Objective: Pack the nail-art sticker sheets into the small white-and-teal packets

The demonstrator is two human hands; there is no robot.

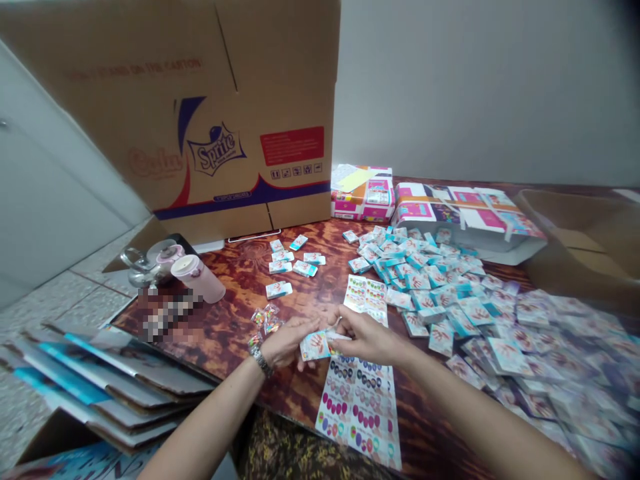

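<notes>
Both my hands meet over the front of the table around a small white and light-blue box [315, 345] printed with a hand picture. My left hand [290, 339], with a metal watch at the wrist, holds the box from its left side. At the box's right end, the bent fingers of my right hand [361, 335] pinch it; whether they also hold something small is hidden. Under the hands lies a long printed sheet [357, 407] with rows of colourful nail designs. Small clear packets with bright contents [267, 319] lie just beyond my left hand.
Several similar small boxes [293, 267] lie mid-table, and a large heap of them [430, 280] spreads to the right. A big cardboard carton [250, 120] stands behind. Pink cups [200, 279] stand left, near folded cartons [115, 373]. Pink and white packages [465, 213] sit at the back.
</notes>
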